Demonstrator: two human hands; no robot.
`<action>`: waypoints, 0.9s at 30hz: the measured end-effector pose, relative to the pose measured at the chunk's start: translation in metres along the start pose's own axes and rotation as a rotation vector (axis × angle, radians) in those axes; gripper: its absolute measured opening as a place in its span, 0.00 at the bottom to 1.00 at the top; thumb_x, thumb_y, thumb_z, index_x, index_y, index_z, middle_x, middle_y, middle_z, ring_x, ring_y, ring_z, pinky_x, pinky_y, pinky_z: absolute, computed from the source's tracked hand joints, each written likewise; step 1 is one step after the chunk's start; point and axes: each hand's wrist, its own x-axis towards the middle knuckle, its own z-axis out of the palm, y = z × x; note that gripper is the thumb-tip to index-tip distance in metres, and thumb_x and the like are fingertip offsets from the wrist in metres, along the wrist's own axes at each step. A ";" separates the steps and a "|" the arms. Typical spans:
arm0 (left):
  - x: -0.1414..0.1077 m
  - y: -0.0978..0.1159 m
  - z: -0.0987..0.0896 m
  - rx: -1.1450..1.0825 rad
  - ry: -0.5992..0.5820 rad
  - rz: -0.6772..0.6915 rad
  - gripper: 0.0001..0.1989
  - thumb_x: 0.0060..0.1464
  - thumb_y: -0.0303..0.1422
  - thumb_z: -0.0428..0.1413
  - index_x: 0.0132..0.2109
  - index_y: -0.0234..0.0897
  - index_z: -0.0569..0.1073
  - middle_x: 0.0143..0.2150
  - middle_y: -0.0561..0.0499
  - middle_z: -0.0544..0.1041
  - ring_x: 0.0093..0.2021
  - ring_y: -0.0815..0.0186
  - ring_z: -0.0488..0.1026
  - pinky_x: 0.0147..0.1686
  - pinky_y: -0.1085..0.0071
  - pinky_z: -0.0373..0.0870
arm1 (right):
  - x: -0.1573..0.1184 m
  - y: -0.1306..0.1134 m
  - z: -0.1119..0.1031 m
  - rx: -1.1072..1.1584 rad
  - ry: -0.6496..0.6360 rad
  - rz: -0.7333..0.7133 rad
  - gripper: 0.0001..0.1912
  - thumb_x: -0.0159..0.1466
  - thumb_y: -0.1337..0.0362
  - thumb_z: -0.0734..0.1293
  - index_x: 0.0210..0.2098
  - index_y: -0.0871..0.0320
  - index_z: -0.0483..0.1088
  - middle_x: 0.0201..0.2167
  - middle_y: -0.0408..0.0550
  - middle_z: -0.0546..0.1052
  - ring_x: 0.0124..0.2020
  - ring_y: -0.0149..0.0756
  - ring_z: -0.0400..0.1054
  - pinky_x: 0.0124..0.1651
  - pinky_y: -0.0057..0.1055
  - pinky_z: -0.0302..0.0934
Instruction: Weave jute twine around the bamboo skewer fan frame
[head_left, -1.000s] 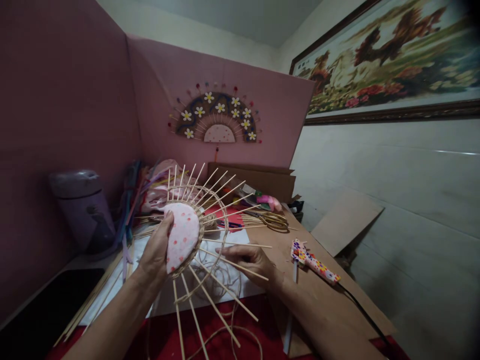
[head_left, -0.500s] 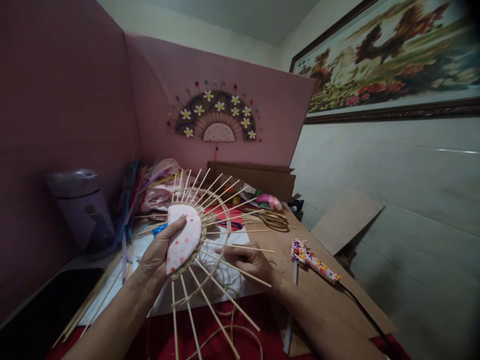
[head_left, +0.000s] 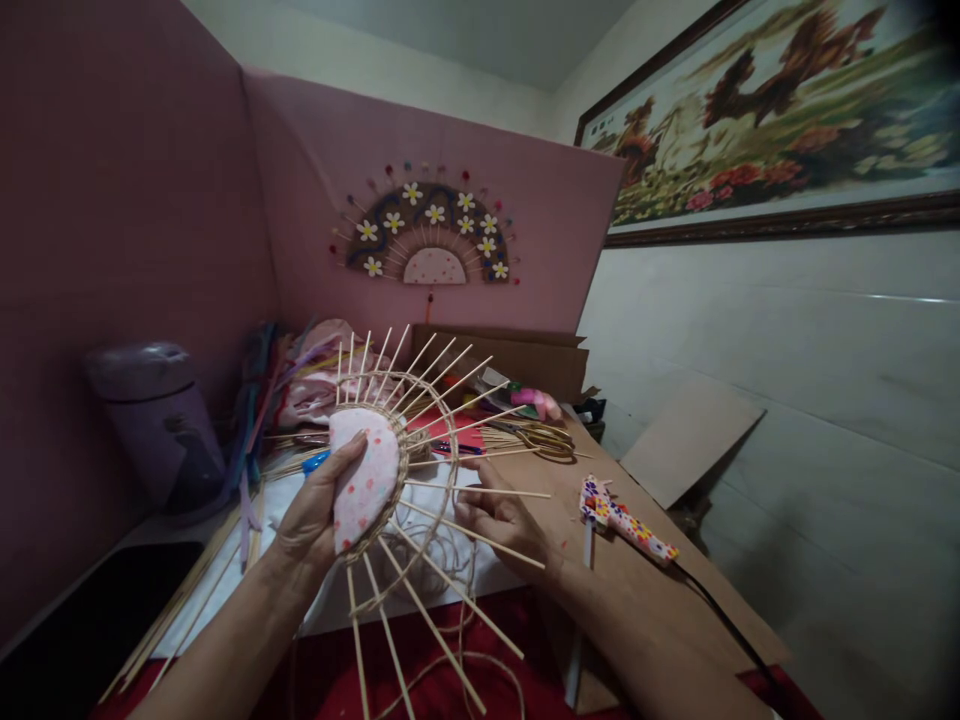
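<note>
Seemingly for steadiness, the left grip (head_left: 311, 510) clamps a spotted half-disc (head_left: 373, 485); sticks (head_left: 497, 630) fan rightward toward the right grip (head_left: 504, 515), closure unclear.

Hands (head_left: 309, 512) apart, right fingers (head_left: 489, 502) curled

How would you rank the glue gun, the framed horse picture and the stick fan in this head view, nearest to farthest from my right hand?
1. Stick fan: held in your left hand, its sticks crossing the view of your right hand.
2. Glue gun: on the board, just right of that hand.
3. Framed horse picture: up on the right wall.
</note>
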 end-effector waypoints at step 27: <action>-0.003 0.003 0.000 0.059 0.011 -0.005 0.08 0.55 0.23 0.51 0.41 0.26 0.72 0.26 0.42 0.79 0.22 0.62 0.77 0.25 0.69 0.77 | 0.001 0.007 -0.007 -0.067 0.042 -0.167 0.27 0.57 0.68 0.62 0.57 0.56 0.59 0.18 0.36 0.64 0.20 0.25 0.57 0.27 0.25 0.55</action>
